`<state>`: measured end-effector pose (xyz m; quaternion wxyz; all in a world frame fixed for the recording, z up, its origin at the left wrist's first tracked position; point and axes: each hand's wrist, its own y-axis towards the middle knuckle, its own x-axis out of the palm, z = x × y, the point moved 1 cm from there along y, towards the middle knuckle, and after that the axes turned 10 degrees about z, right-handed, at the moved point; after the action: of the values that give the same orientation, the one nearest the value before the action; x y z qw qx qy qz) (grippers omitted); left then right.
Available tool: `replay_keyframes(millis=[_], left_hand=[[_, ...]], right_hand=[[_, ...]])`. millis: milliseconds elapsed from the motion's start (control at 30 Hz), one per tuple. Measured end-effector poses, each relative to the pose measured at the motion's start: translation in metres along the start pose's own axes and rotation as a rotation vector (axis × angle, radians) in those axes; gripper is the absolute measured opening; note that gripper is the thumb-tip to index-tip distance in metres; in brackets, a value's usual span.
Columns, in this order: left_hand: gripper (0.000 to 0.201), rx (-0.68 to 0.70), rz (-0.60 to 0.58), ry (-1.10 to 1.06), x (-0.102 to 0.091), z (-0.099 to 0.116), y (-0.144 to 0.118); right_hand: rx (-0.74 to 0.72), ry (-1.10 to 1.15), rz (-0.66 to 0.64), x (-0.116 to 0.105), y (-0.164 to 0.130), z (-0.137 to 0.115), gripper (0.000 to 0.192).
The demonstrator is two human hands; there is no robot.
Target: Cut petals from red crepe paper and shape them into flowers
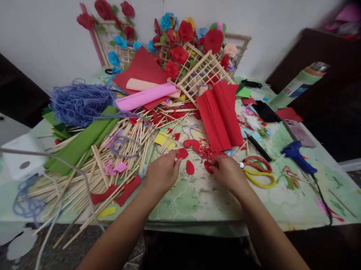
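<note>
While the right hand [229,170] pinches a red paper petal [208,167] right of the loose petal [190,167] and the left hand [162,173] touches another petal [182,153] behind its left side, grip unclear, light edge holds should prevent creases.

Both forearms [120,231] reach forward, fingers [219,162] curled inward.

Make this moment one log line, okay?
left hand: touching red piece; right hand: pinching another red piece; between hands: red petal; scissors: beside right hand
</note>
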<state>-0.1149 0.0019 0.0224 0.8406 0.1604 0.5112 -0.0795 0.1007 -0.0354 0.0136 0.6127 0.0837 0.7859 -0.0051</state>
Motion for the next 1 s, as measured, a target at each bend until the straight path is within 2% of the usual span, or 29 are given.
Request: replay_keyframes(millis=[100,167,300,433,500,567,700,867,1000], left_hand=[[0.033,0.023,-0.012,-0.005,0.002,0.000,-0.001],[0.032,0.024,-0.007,-0.019,0.004,-0.001,-0.001],[0.030,0.031,0.035,-0.101,0.006,-0.003,0.001],[0.025,0.015,0.033,-0.434,0.008,0.005,0.005],[0.027,-0.053,-0.016,-0.621,0.009,0.015,0.008],[0.033,-0.111,-0.093,-0.758,0.010,0.028,0.010],[0.039,-0.113,-0.249,-0.924,0.015,0.050,0.010],[0.038,-0.143,-0.179,-0.877,0.025,0.062,0.009],[0.035,-0.182,-0.173,-0.888,0.031,0.067,0.009]], right_hand=[[0.047,0.039,0.023,0.001,-0.003,-0.001,0.003],[0.065,0.105,0.028,0.003,-0.005,0.001,0.007],[0.121,0.370,0.097,0.003,-0.008,0.005,0.013],[0.220,0.879,0.161,-0.003,-0.009,0.002,0.022],[0.260,1.103,0.145,-0.008,-0.010,-0.003,0.029],[0.277,1.232,0.115,-0.013,-0.009,-0.007,0.033],[0.279,1.310,0.047,-0.019,-0.006,-0.009,0.037],[0.262,1.295,0.037,-0.020,0.000,0.000,0.034],[0.245,1.302,-0.005,-0.017,0.004,0.007,0.027]])
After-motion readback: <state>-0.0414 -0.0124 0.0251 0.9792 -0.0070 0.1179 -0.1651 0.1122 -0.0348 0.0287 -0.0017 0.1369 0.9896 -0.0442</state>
